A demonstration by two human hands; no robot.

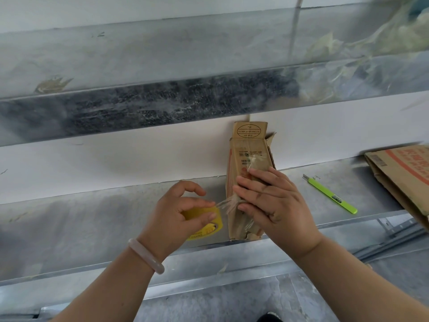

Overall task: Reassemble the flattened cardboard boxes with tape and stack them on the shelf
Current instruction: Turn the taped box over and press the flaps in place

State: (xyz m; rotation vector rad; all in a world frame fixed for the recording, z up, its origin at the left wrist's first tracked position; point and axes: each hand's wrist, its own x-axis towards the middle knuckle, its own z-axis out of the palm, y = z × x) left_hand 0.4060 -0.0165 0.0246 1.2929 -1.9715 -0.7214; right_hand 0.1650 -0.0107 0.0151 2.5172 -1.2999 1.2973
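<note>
Grey metal shelf (92,224), dusty, white wall behind it. Left hand (178,212), pale bracelet (146,255) on the wrist, sits left of centre on the shelf. Its fingers are curled round a yellow tape roll (209,225), thumb and forefinger closed over the top edge of the roll. A clear strip (228,203) runs taut from the roll rightward to the box, crinkled where it meets the cardboard. Box (249,154): small, brown, narrow, lying on the shelf at centre with its long axis running away from the camera. Near end at the shelf's front lip, far end against the wall with a flap standing up. Old clear tape shows on its top face. Right hand (271,201) lies flat on the near half of the box, fingers straight and spread, pressing down by the strip's end. Right of it, apart from the box, a green knife (329,194) lies on the shelf at a slant. Far right, a flat box (404,177) with red print and a barcode overhangs the shelf's front edge, cut off by the frame.
</note>
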